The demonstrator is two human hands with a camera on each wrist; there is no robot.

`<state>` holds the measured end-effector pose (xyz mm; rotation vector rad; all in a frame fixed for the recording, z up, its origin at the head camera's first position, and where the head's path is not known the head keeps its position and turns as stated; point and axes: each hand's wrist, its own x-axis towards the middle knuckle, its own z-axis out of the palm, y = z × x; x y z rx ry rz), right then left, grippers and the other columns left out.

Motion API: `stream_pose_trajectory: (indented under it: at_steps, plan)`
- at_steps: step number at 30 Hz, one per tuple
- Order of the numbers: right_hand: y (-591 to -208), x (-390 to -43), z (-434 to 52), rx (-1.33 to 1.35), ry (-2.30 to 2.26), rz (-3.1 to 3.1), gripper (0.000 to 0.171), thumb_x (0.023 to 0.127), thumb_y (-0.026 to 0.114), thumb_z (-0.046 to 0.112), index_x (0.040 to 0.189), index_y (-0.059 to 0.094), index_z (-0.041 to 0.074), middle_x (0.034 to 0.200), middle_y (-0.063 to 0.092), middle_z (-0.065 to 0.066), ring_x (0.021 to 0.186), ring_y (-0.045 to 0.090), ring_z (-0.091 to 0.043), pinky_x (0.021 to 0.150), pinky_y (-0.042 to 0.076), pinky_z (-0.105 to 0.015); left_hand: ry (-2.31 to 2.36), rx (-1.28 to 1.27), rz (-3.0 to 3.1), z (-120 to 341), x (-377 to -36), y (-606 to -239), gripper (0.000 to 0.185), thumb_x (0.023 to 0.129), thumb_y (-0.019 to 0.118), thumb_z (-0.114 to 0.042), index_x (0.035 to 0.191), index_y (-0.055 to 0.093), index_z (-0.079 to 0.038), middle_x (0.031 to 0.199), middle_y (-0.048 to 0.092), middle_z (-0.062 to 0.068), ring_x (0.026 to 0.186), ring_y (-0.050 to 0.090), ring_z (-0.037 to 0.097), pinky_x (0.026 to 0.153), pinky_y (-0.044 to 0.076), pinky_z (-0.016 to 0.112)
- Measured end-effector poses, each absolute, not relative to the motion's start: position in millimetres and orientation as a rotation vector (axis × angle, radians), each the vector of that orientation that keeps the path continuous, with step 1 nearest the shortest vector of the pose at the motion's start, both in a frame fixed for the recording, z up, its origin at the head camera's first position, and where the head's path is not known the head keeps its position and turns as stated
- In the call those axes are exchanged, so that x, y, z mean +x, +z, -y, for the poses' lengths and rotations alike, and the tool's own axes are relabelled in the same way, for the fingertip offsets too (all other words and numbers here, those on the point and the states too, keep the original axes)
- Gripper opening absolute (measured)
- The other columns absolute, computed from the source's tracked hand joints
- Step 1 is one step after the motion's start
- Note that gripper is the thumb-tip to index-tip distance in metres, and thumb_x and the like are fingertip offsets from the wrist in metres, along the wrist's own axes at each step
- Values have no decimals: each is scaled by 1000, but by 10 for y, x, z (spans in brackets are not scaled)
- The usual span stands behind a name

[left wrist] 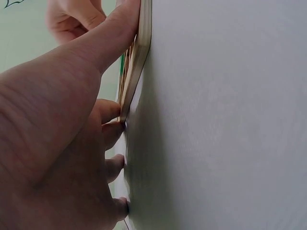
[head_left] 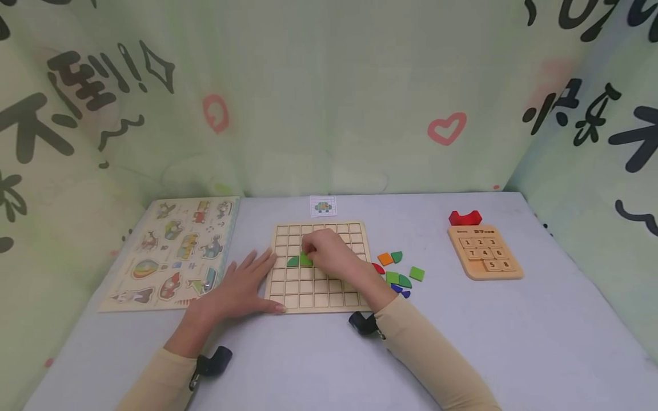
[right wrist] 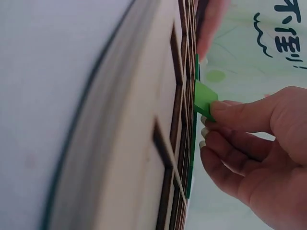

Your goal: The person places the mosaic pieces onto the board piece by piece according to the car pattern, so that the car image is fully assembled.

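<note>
A wooden grid board lies in front of me on the white table. My left hand rests at its left side, fingers spread, with the thumb along the front left corner. Over the board's middle, my right hand pinches a light green square tile between thumb and fingertips, tilted up from the grid in the right wrist view. Just left of that tile, a dark green rounded piece sits on the board. Right of the board are loose pieces, among them an orange one, a green square and a red piece.
A small picture card lies behind the board. To the left is a large animal picture board. A wooden number puzzle and a red notched block are at the right. A printed curtain encloses the table.
</note>
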<state>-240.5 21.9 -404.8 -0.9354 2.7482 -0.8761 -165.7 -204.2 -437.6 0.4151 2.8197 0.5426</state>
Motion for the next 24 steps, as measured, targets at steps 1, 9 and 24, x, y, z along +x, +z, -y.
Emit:
stream_pose_trajectory:
  at_steps: [1, 9, 24]
  plan:
    - [-4040, -2396, -217, -929, -870, -2750, 18, 88, 61, -6, 86, 74, 7, 84, 70, -2, 78, 57, -16, 73, 52, -28, 541, 415, -2821, 2040, -1657, -4373, 121, 69, 71, -77, 160, 20, -15, 168, 15, 7, 155, 8, 40, 118, 9, 72]
    - [-4048, -2361, -222, -927, -765, -2775, 21, 87, 62, -6, 91, 80, 4, 96, 71, -6, 96, 64, -19, 89, 54, -33, 541, 400, -2818, 2028, -1660, -4372, 122, 68, 73, -76, 160, 20, -15, 168, 16, 6, 155, 8, 39, 119, 9, 71]
    - [-3965, -2314, -380, -925, -686, -2700, 23, 87, 63, -2, 97, 81, 8, 100, 74, -2, 98, 67, -16, 87, 57, -31, 559, 413, -2813, 2038, -1639, -4331, 121, 69, 72, -75, 160, 20, -14, 168, 15, 7, 155, 7, 41, 118, 8, 72]
